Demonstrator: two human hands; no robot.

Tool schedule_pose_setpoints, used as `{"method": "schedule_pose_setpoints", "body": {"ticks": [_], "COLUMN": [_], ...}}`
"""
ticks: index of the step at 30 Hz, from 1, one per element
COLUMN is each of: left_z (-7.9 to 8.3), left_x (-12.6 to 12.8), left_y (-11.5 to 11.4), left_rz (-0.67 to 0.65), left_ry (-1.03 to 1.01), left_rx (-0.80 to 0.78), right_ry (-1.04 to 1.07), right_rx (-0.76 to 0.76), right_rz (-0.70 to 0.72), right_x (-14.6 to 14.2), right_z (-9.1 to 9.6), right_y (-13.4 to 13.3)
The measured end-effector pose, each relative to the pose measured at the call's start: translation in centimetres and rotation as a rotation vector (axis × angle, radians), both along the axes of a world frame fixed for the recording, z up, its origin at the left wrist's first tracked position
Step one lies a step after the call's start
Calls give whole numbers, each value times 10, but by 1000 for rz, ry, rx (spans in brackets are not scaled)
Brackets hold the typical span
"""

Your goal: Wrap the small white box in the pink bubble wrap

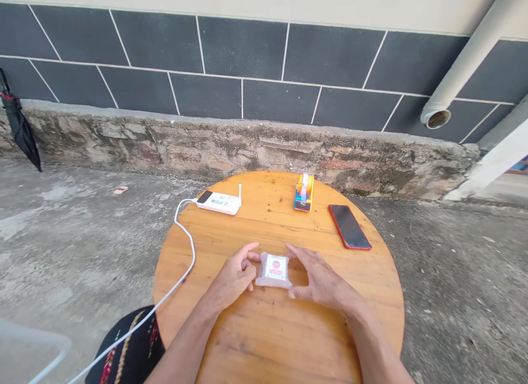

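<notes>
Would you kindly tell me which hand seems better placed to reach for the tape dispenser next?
Probably the right hand: the tape dispenser stands beyond the wrapped packet, slightly toward that side. The left hand is on the packet's other side, a bit farther away.

Bright, diffuse daylight casts soft shadows on the wooden table (pixel 264 334); the lower-left white cord (pixel 35 335) blurs.

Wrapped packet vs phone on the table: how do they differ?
The packet is pale with pink print; the phone has a dark face and red edge.
The packet is squarish; the phone is a longer rectangle.
The packet lies between the left hand and right hand; the phone lies apart from both.
Both rest on the wooden table.
</notes>
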State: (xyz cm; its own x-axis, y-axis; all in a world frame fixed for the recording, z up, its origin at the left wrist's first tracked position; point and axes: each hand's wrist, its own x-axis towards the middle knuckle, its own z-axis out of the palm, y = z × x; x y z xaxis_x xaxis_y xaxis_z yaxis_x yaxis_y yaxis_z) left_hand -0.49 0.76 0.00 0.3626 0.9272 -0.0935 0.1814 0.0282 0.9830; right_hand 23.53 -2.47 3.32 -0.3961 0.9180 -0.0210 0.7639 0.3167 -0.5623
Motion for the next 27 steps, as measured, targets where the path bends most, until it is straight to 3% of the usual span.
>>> {"method": "schedule_pose_setpoints", "body": {"ticks": [10,17,27], "left_z": [4,2,1], "left_x": [8,6,15], "left_y": [-6,-5,-5], "left_rz": [-4,8,108], "left_ry": [59,9,59], "left_rx": [-28,0,164], "right_ry": [68,16,22], "right_rx": [61,13,31], "right_rz": [-36,7,-60], "right_x": [-9,-6,-14], "right_z": [-9,-3,-2], "right_y": [0,-1,-2]}}
